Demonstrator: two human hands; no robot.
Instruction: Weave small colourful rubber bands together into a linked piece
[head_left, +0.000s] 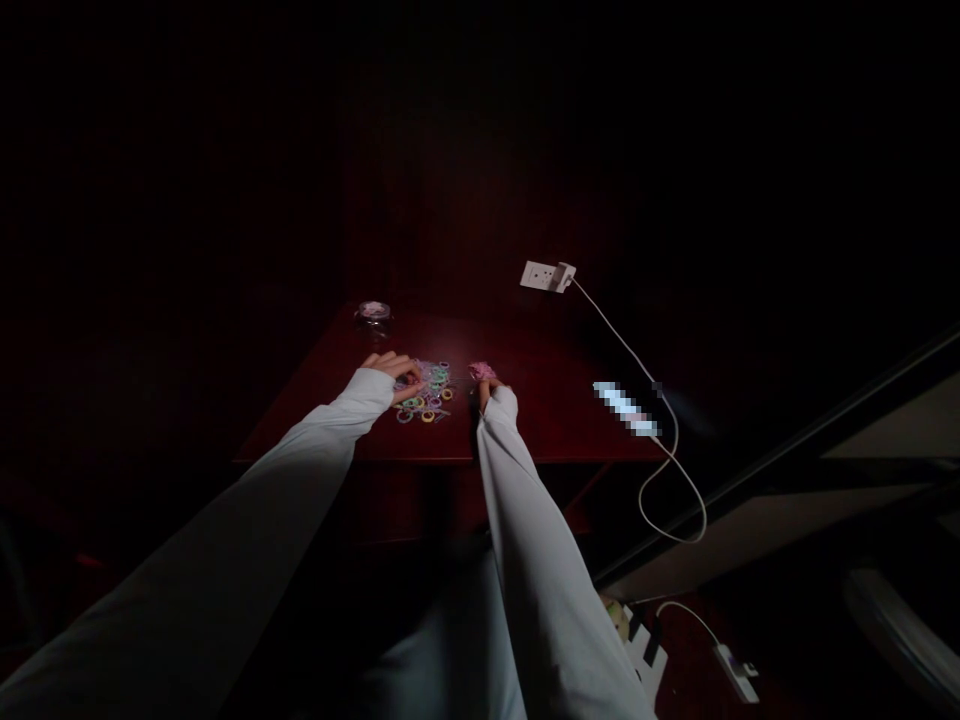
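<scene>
A loose pile of small coloured rings that look like hair ties point(432, 405), in green, yellow, purple and pale tones, is spread on the dark red table point(360, 435). Over the left side of this pile is my left hand point(391, 372), its fingers stretched and its thumb apart, touching the rings. To the right, a separate bunch of pink hair ties point(481, 371) shows at the fingertips of my right hand point(497, 390). The fingers there are curled closed against the bunch, and the palm side is hidden from me.
A clear round jar point(374, 314) stands at the table's back left. On the right lies a bright, blurred-out phone-like device point(626, 408) on a white cable point(615, 335) from a wall socket point(541, 276). A power strip point(736, 672) is low on the right.
</scene>
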